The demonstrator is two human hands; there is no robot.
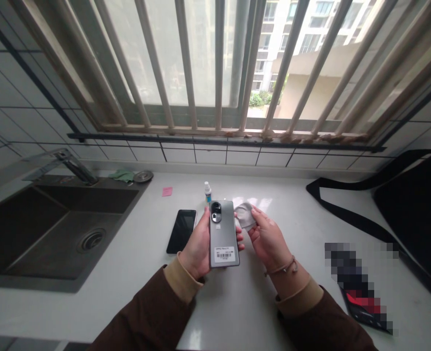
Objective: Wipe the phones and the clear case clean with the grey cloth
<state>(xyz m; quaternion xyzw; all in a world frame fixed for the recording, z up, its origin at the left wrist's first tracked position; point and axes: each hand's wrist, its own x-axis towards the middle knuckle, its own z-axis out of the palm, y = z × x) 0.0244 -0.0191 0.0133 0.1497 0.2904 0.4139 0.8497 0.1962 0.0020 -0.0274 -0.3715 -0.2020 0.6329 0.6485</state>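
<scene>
A grey smartphone (225,236) is held back side up in my left hand (198,243), whose fingers wrap round its edges. Its camera bump sits at the top left and a white barcode label is stuck near the bottom. Just right of the phone, my right hand (268,236) pinches a light grey cloth (245,216) between thumb and fingers. On the counter left of my left hand lies a second phone (182,231) with a dark screen. A small white spray bottle (207,192) with a blue label stands behind the held phone.
A steel sink (65,234) with a faucet (74,165) is at the left. Near it lie a green cloth (122,176), a round drain strainer (143,176) and a pink paper note (167,191). A black bag (416,209) with a strap and a pixelated item (362,287) lie right. Barred window behind.
</scene>
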